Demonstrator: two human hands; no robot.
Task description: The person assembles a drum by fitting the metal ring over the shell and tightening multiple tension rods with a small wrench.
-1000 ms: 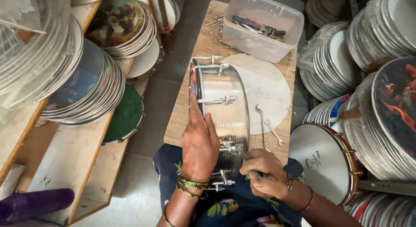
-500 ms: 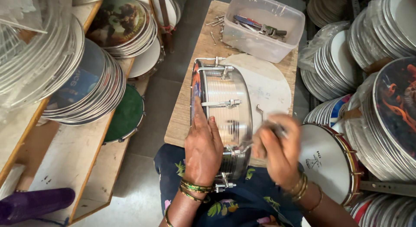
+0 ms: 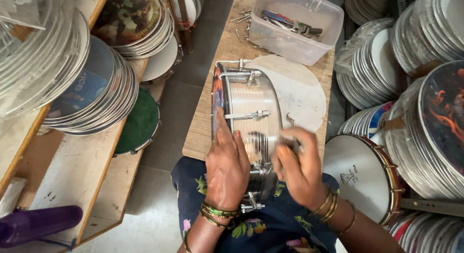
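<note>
Since the earlier frame the right hand point(image 3: 300, 172) has dropped back from the 3 o'clock side to the drum's near flank, blurred, closed on a small tool I cannot make out. Metal drum point(image 3: 250, 122) lies on its side on the wooden board point(image 3: 205, 127), long axis 12-to-6, its near end at the lap; left hand point(image 3: 227, 168) lies flat and open on the shell, hands close but apart. White round skin point(image 3: 302, 96) at 2 o'clock, clear plastic tub point(image 3: 295, 38) at 12; a blue oblong label marks the stacked skins point(image 3: 87, 88) at 9.

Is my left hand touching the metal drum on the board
Touching. The head view shows the left hand lying flat on the metal drum, fingers on its rim, no gap.
</note>
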